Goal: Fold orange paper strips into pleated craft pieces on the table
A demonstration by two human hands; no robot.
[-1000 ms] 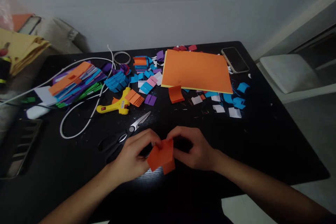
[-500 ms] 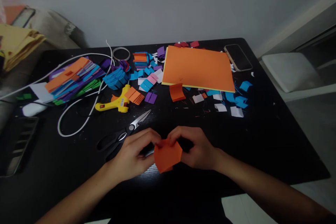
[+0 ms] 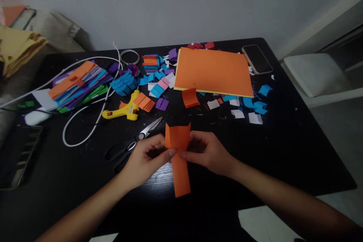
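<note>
Between both hands, above the near middle of the table, is a folded orange paper piece [image 3: 181,177]. Its upper part flares out with two pointed corners, and a narrow strip hangs down toward me. My left hand [image 3: 149,159] pinches its left side, thumb on the front at the fold. From the right, my right hand [image 3: 208,153] grips it the same way, with the two thumb tips close together. The fingers behind the paper are partly hidden. Scissors [image 3: 138,140] with black handles lie partly open just beyond my left hand.
On the black table [image 3: 269,166] lie a yellow glue gun [image 3: 124,111], orange sheets [image 3: 214,72], a phone [image 3: 256,59] and a looped white cable [image 3: 66,140]. Stacks of coloured strips [image 3: 81,83] sit at the left, and blue and white scraps [image 3: 255,118] at the right.
The orange paper has been opened out and tilted: its flared part now points away from me and the long strip shows below. My thumbs have moved to the front at its middle.
</note>
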